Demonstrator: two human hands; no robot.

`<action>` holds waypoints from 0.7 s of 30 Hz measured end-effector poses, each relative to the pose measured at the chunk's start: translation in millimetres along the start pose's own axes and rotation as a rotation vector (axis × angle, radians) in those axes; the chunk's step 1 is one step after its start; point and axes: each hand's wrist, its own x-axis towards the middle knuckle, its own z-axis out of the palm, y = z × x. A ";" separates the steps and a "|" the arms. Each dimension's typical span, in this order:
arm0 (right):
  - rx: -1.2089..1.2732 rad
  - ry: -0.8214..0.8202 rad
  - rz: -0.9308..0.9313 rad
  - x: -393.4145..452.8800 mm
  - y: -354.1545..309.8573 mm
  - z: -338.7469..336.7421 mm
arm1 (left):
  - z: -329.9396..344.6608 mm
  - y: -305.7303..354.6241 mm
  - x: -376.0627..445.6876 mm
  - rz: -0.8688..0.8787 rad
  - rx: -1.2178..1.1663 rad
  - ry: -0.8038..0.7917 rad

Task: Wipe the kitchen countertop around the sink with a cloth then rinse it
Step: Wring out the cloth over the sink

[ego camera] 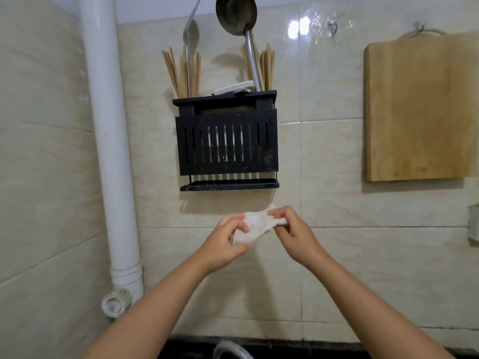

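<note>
A small white cloth (255,225) is held up in the air in front of the tiled wall (337,268), just below the black slotted utensil rack (226,142) mounted there. The left hand (224,244) grips the cloth's lower left part with curled fingers and thumb, and the right hand (290,229) pinches its upper right end, so the cloth is stretched between the two hands.

The rack holds bundles of wooden chopsticks (181,73) at its left and right ends, a metal spoon (190,40) on the left, a large steel ladle (237,14) standing bowl-up on the right, and a white folded item at its top centre. Well to the right of the rack a wooden cutting board (420,107) hangs flat against the wall. To the left of the rack a white pipe (108,130) runs down the corner, ending in a collar with a clear fitting (115,303). Far below the rack, at the bottom edge of the view, lies a dark countertop edge (285,349) with a curved pale tube (228,351) partly in view.
</note>
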 end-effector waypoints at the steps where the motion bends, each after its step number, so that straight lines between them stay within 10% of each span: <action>1: -0.050 0.006 -0.069 9.3 -0.1 -3.3 | -8.2 2.8 10.7 0.035 0.077 -0.032; 15: -0.582 -0.032 -0.269 98.1 37.5 -1.9 | -14.3 -12.6 110.2 0.038 0.698 0.113; 21: -0.599 -0.082 -0.090 116.8 41.3 -11.4 | -24.7 -10.1 138.3 -0.037 0.761 -0.088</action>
